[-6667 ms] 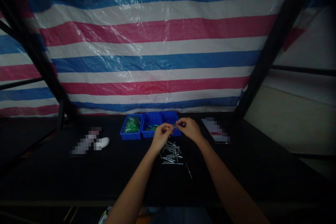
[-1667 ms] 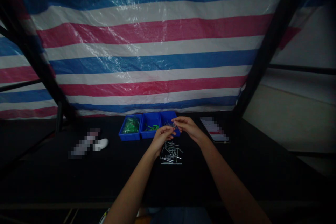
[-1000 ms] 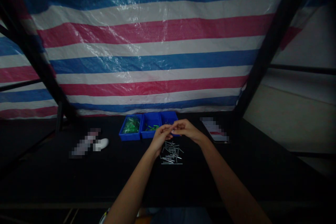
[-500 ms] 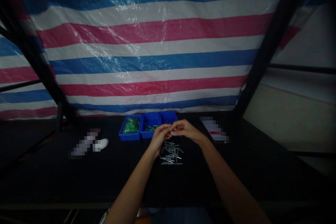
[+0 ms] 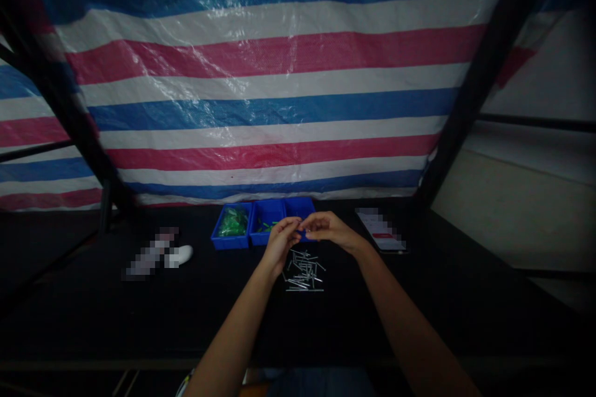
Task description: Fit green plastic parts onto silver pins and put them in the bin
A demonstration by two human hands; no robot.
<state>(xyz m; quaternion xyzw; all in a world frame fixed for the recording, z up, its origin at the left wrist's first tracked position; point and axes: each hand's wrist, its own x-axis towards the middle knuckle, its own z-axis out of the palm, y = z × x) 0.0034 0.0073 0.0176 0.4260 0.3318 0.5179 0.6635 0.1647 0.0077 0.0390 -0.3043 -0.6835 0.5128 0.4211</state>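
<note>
Hands, one pair, bare, raised above the desk (image 5: pixel 162 322); clock directions read from the meeting fingertips

Left hand (image 5: pixel 281 245): entering from seven o'clock, thumb and fingers drawn together at the tips; whether they grasp a small piece or only one another, the viewer cannot tell

Right hand (image 5: pixel 334 232): entering from five o'clock, wrist bent, fingers curled towards nine o'clock and nearly meeting the left fingertips; grasp likewise impossible to tell, the gap being too small and dim

Metal pins (image 5: pixel 303 270), slim, silvery, a loose heap: on the desk at six o'clock, just below the fingers and apart from them; most lie crosswise over one another, one flat along the near edge of the heap

Right blue bin (image 5: pixel 300 203): at twelve o'clock, its front largely hidden by the hands

Middle blue bin (image 5: pixel 269 205): at ten o'clock, holding green pieces (image 5: pixel 264 226); near right corner covered by the left hand

Left blue bin (image 5: pixel 230 243): at nine o'clock, holding a clear bag of green items (image 5: pixel 233 221)

White rounded object (image 5: pixel 185 254): farther off, between eight and nine o'clock, partly pixelated

Flat phone-like device (image 5: pixel 382 232): three o'clock, partly pixelated

Striped sheet (image 5: pixel 279 87): twelve o'clock, behind the desk
</note>
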